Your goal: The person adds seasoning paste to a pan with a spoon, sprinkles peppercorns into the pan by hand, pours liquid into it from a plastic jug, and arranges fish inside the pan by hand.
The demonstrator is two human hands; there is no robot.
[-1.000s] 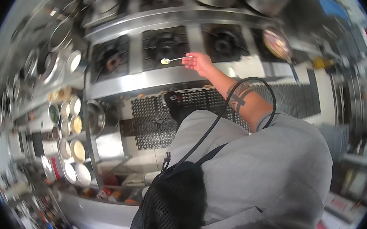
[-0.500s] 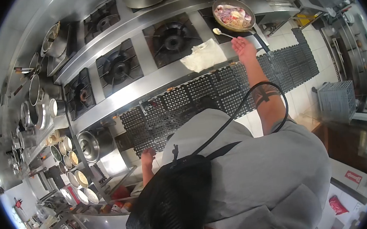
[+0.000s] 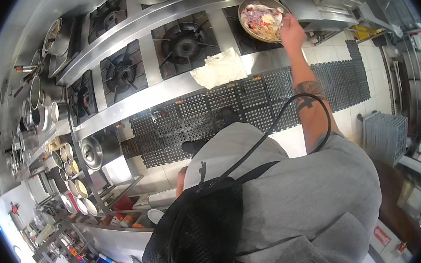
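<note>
Your right hand (image 3: 293, 33) is at the four-o'clock rim of the pan (image 3: 262, 39), itself at one o'clock; its fingers curl inward, though I can't tell what they pinch; your left hand is hidden; you seem to be working over the food (image 3: 261, 19), which calls for a steady wrist; from the pan, the stove (image 3: 259, 62) edge runs at six, the cloth (image 3: 219, 68) lies at seven, and room opens over the burner (image 3: 185, 45) at nine.

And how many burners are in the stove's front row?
4: leftmost burner, second burner, third burner by the cloth, and rightmost burner, mostly hidden under the pan.
</note>
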